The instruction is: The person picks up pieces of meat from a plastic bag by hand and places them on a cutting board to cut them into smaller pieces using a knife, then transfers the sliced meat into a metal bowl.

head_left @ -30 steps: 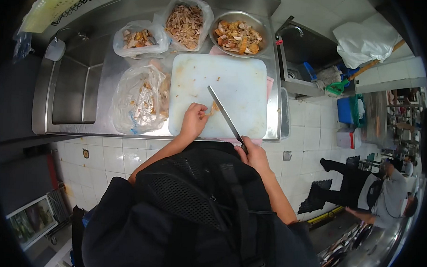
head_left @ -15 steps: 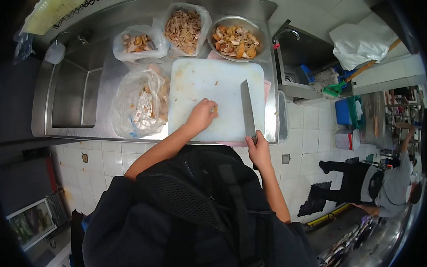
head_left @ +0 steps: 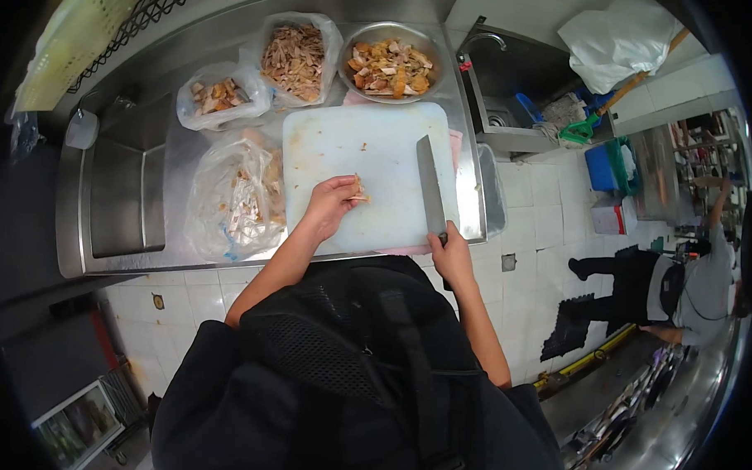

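My left hand [head_left: 332, 205] pinches a small piece of cooked meat [head_left: 360, 190] between thumb and fingertips, over the middle of a white cutting board [head_left: 387, 144]. In my right hand [head_left: 451, 254] is the handle of a large knife [head_left: 431, 187]. Its long blade lies along the right side of the board and points away from me. A few small crumbs dot the board's surface. Left of the board sits a clear plastic bag [head_left: 237, 189] with larger meat pieces inside.
Behind the board stand a metal bowl of chopped meat [head_left: 435, 75], a bag of meat strips [head_left: 293, 58] and a smaller bag of pieces [head_left: 222, 97]. Sinks [head_left: 129, 197] flank the counter on the left and far right. Another person [head_left: 681, 287] stands at the right.
My view has turned slightly, so the counter appears shifted left. My left hand has turned, and the meat piece shows more clearly in its fingertips. The knife stays on the board's right side.
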`<state>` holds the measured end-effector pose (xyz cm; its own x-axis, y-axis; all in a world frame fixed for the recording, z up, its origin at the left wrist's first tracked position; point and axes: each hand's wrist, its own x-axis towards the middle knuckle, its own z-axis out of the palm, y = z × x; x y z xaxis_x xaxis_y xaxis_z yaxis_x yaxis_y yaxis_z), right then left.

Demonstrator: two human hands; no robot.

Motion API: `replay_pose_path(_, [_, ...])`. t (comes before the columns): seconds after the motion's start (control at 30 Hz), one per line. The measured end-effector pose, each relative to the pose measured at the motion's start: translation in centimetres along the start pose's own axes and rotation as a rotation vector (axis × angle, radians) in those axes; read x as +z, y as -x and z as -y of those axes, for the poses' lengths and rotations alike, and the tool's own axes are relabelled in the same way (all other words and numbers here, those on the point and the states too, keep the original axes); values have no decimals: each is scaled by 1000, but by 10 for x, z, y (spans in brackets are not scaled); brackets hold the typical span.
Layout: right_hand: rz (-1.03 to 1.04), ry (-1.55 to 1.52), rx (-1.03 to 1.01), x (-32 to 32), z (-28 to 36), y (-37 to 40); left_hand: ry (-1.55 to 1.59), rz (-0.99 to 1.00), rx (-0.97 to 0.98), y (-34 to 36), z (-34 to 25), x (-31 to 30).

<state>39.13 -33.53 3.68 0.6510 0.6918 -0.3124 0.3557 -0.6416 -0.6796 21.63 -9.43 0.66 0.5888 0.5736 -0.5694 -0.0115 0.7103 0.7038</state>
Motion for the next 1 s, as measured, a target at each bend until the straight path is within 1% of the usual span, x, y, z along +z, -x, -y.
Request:
replay_pose_path(0.03, [7,5,-7,-1,0,-1,8,-7,4,0,0,0])
replay_pose_path(0.1, [26,16,-7,-3,-1,-3,140,89,-1,0,0,-1])
replay_pose_path(0.13, [31,21,-17,-2,-3,-3,148,84,7,0,0,-1])
replay_pose_path(0.2, [-9,75,-55,1,-8,-7,187,13,-36,-1,-5,-2])
replay_pose_path(0.3, [-10,158,-72,1,4,-7,175,-45,45,-34,-21,-21])
replay_pose_path(0.33, [-21,181,-70,2,5,-7,196,-61,70,-38,-42,-20])
replay_pose_path(0.4, [1,175,-85,4,5,-7,237,-72,210,-52,-92,-14])
replay_pose_path(0.43, [7,160,-74,3,5,-7,245,-75,231,-57,-113,-12])
replay_pose_path(0.5, [-4,172,-94,3,4,-9,270,-164,315,-71,-161,-7])
replay_pose_path(0.57, [6,179,-83,4,0,-10,364,-89,416,-88,-210,-3])
replay_pose_path(0.63, [6,182,-87,2,6,-11,261,-116,344,-103,-256,-6])
replay_pose_path(0.67, [17,180,-78,1,7,-9,268,-121,345,-110,-265,-8])
replay_pose_path(0.7, [25,186,-82,1,6,-9,178,-199,344,-114,-271,-7])
replay_pose_path(0.73, [6,195,-100,2,6,-10,84,-279,341,-116,-273,-10])
replay_pose_path(0.77, [-13,199,-114,4,4,-9,81,-291,336,-114,-266,-18])
replay_pose_path(0.8, [2,191,-107,5,4,-7,4,-245,407,-107,-254,-24])
replay_pose_path(0.87, [-48,198,-106,7,8,-5,-162,-153,537,-86,-225,-39])
replay_pose_path(0.9, [-62,189,-133,6,14,-1,-139,-195,629,-65,-212,-47])
replay_pose_path(0.93, [-72,200,-120,11,7,-4,-149,-223,613,-53,-197,-67])
replay_pose_path(0.97, [-29,167,-81,12,0,-4,-196,-355,707,-39,-185,-92])
replay_pose_path(1.0, [4,138,-47,10,6,-6,-241,-481,809,-26,-175,-116])
